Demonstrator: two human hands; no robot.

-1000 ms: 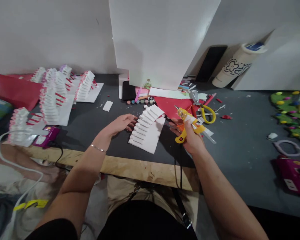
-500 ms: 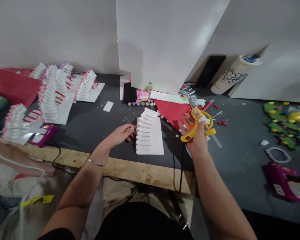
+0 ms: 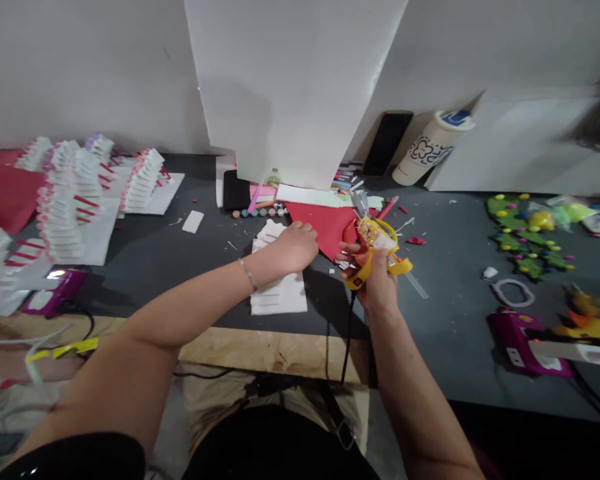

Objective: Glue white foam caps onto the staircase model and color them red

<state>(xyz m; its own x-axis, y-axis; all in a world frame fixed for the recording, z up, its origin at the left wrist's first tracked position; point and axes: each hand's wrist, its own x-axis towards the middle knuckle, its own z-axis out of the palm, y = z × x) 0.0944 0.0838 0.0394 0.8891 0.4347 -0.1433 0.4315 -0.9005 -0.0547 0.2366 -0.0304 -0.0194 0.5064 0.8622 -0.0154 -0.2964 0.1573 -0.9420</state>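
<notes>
"What do the hands hold?"
"Right hand [image 3: 377, 280]: fingers wrapped round a yellow glue gun [image 3: 360, 273]. Left hand [image 3: 297, 250]: fingers curled; I can't tell whether they grasp anything."
"And the white stepped piece [image 3: 294, 297]?"
"On the bench [image 3: 455, 280], beneath the left hand and wrist, which partly hide it."
"Around?"
"A red sheet [image 3: 320, 223] just beyond, scissors [image 3: 395, 233] partly behind the gun, a bottle [image 3: 423, 150] farther back."

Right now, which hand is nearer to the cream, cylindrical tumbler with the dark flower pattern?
Right. The right hand, holding a yellow glue gun, is on the person's side of the tumbler, left of it; the left hand, over the flat white card, is farther left.
</notes>
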